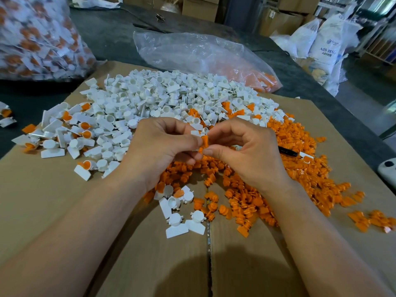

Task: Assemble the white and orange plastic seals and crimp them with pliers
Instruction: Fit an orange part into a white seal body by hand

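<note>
Head view: hands together at frame centre
Left hand [165,144]: pinches white part [197,132]
Right hand [242,151]: pinches orange part [204,139] — touching the white one
Beneath: cardboard [53,211]

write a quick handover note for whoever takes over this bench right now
Left hand: pinches a white seal body.
Right hand: pinches an orange insert against it. Whether it is seated cannot be told.
Parts: white pile ahead and orange pile to the right, both on the cardboard.
Done: a few assembled seals lie at the white pile's left edge; a full bag of white and orange seals sits far left.
Left: most of both piles, and the crimping. No pliers clearly in view; a black object lies in the orange pile.
</note>
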Demonstrator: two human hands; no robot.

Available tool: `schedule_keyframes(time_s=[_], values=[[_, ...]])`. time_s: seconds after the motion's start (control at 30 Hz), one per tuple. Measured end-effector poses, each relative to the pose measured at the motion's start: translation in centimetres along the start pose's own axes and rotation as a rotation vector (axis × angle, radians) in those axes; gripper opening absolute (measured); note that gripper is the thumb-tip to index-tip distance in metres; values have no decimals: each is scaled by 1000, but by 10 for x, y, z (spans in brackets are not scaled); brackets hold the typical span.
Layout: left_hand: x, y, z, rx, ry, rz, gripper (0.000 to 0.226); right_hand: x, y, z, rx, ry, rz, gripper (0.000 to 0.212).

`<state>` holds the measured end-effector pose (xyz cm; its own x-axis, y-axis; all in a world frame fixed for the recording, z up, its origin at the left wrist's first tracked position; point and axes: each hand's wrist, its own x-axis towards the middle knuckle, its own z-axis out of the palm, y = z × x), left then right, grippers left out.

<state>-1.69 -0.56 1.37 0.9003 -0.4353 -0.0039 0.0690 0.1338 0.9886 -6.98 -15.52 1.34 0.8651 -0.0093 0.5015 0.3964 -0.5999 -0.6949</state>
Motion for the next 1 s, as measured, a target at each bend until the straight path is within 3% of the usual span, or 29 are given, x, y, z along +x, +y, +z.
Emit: schedule_keyframes(time_s=[0.37,1.0], values=[[0,-2,0,8,-61,-16,15,1,5,2,-31,-58,0,43],[0,-2,0,-33,-43,-51,19,0,4,0,-39,-83,8,43]])
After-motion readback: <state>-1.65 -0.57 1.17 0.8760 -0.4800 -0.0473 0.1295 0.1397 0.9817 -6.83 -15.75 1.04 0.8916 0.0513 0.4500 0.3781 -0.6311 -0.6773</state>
